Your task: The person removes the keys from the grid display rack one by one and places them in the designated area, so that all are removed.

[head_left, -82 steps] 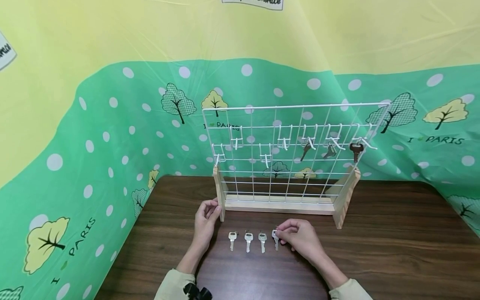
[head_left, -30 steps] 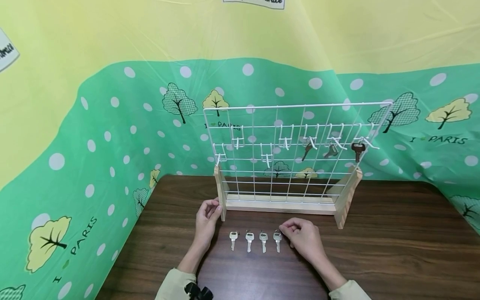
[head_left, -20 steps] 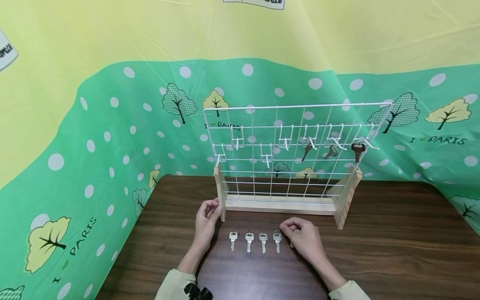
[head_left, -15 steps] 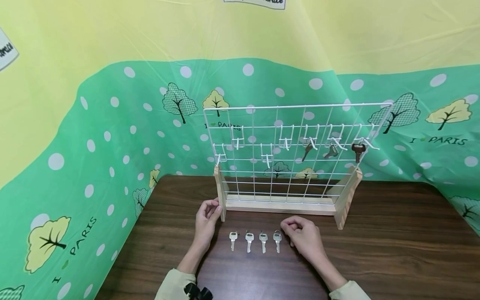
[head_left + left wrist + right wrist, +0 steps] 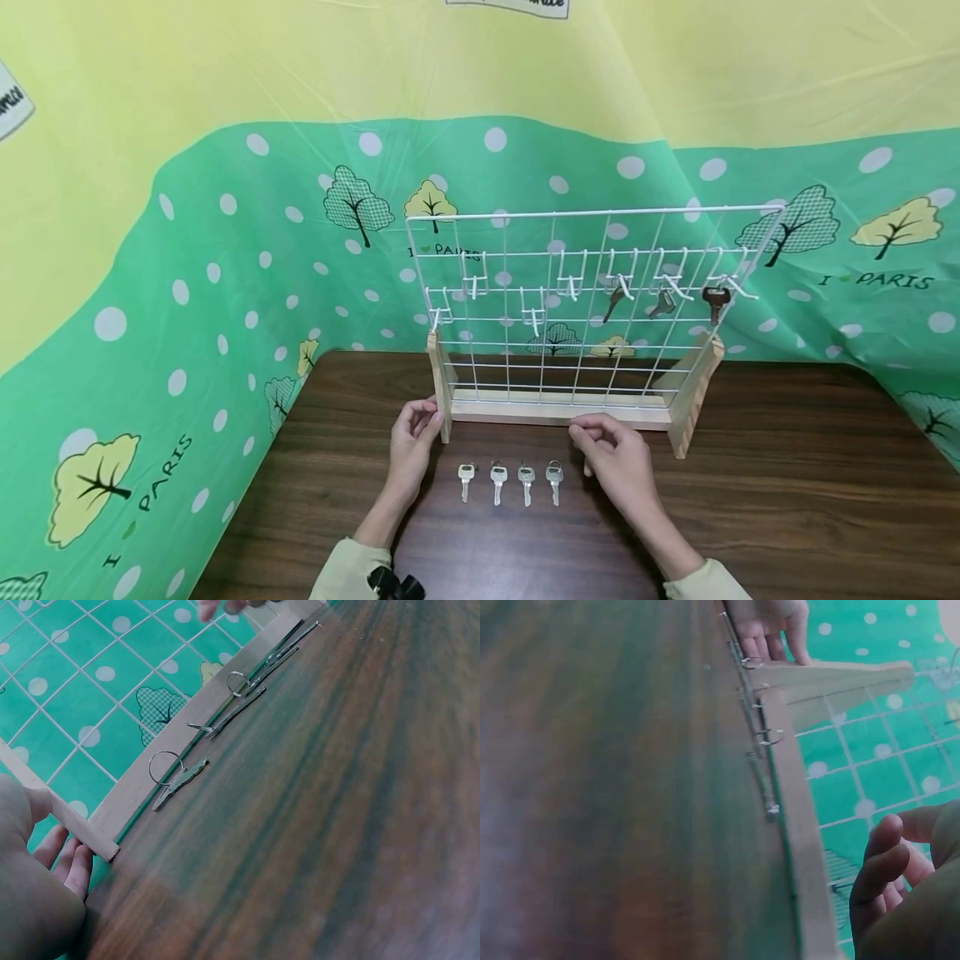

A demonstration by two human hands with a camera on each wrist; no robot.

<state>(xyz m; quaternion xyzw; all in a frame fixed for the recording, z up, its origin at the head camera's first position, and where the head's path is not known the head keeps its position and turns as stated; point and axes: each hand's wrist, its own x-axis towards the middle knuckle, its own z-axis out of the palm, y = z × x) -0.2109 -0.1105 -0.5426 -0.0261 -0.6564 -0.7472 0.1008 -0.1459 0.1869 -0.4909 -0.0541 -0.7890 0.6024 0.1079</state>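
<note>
Several silver keys with rings lie in a row on the table, from a leftmost key (image 5: 467,472) to a rightmost key (image 5: 554,473). Behind them stands a white wire grid rack (image 5: 558,407) on a wooden base. My left hand (image 5: 411,446) grips the rack's left wooden side piece (image 5: 82,825), thumb in front and fingers behind. My right hand (image 5: 618,458) hovers just above and right of the rightmost key, before the base; its fingers (image 5: 881,881) are loosely curled with nothing between them.
White hooks line the grid, among them a bare hook (image 5: 533,318) low in the middle. At the right hang three keys, the outermost a dark-headed key (image 5: 716,302). A green and yellow printed cloth (image 5: 225,275) surrounds the brown table (image 5: 810,483).
My right hand held the rightmost key at first, then let go of it on the table and drew up and right toward the rack base. My left hand stayed on the rack.
</note>
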